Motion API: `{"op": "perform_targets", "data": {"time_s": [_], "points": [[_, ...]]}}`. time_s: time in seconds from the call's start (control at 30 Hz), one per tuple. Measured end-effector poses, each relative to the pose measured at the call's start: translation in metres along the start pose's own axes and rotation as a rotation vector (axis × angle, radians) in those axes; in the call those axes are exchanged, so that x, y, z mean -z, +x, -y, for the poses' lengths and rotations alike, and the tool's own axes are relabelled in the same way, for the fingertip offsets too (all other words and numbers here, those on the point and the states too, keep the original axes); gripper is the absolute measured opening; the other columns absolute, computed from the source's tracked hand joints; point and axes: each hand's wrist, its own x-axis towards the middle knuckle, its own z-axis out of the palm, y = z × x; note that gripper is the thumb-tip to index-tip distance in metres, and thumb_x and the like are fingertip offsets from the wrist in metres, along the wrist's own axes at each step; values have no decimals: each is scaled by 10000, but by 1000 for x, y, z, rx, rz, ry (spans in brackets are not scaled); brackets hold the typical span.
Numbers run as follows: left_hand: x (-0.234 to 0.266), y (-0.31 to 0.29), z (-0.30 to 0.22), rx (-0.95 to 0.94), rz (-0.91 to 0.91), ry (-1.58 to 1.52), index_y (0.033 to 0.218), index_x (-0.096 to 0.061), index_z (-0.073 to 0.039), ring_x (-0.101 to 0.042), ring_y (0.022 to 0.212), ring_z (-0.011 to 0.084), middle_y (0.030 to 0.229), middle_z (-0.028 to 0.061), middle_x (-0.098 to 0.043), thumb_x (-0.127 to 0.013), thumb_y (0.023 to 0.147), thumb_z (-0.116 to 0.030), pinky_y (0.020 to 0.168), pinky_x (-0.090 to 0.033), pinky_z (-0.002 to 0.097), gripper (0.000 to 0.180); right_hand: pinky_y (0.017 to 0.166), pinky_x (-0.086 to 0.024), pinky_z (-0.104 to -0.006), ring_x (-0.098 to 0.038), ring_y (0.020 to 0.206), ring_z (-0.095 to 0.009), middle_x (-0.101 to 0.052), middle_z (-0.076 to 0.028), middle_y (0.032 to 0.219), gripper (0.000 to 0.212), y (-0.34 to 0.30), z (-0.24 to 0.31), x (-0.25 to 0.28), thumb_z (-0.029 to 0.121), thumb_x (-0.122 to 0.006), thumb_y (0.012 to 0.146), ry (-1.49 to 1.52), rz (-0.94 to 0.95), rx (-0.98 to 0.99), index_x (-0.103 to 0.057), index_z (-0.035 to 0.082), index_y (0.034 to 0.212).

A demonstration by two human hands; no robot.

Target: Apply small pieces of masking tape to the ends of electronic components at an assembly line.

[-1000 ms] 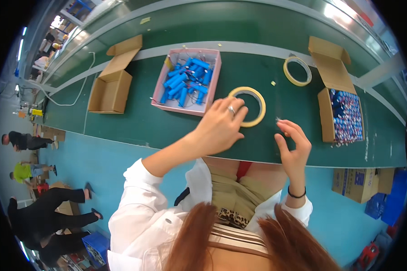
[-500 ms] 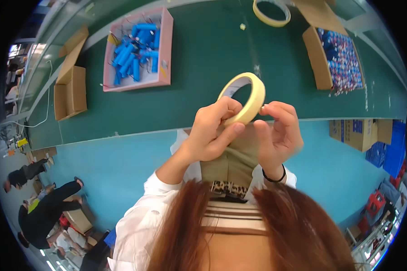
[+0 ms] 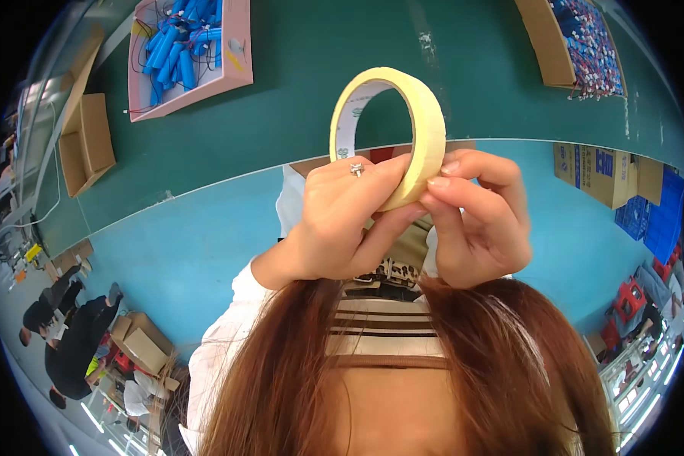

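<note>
A pale yellow roll of masking tape stands upright on its edge in the air, in front of the bench's near edge. My left hand grips its lower side, with fingers through the white-lined core and the thumb below. That hand wears a ring with a small ornament. My right hand is closed at the roll's lower right, thumb and fingertips pinched against the tape's outer face. Whether a loose tape end sits between those fingertips is too small to make out.
On the green bench, a pink tray of blue wired cylinders stands far left. Beside it is an open carton. A cardboard box of small wired parts is far right. Cartons and people are farther off.
The tape roll has come up closer to my head, and my right fingertips have moved from beside it onto its outer face. The bench has shifted up in view; a second tape roll has left the picture.
</note>
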Motion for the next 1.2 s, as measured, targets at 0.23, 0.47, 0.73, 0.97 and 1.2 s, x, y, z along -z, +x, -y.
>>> {"op": "perform_targets", "data": {"time_s": [0.23,0.47,0.73,0.97,1.2], "points": [[1,-4,-14,-9,16,202,945,-558,124,-520,484,201,626,112,-560,-668,596,36,463,-411,268,376,538,-454,-218,-544,649,-152,-556,-113,830,230,-4,7,1,-84,-689,624,-5,3,-25,-632,6,828],[-4,0,-28,-29,-55,383,896,-576,143,-534,482,210,603,135,-559,-671,549,75,487,-446,271,366,527,-444,-206,-539,635,-137,-552,-127,803,219,-4,9,-1,-86,-687,636,45,-46,1,-623,-4,829],[-1,0,-33,-55,-18,397,885,-569,157,-526,467,195,589,132,-553,-678,551,81,476,-449,270,359,564,-426,-206,-515,658,-144,-543,-124,798,185,-2,12,1,-42,-689,673,215,-38,-57,-585,-6,822],[-3,1,-35,-48,-25,378,874,-571,163,-517,453,178,567,119,-536,-683,530,91,467,-443,263,369,592,-420,-219,-506,697,-164,-532,-126,827,119,1,13,6,-14,-649,731,199,17,-89,-560,-9,810],[-3,1,-35,-29,-6,367,869,-572,164,-522,456,179,570,118,-536,-683,534,90,470,-445,264,361,557,-413,-225,-491,640,-165,-536,-122,780,108,2,14,5,10,-636,751,96,30,-74,-542,-15,798]]}}
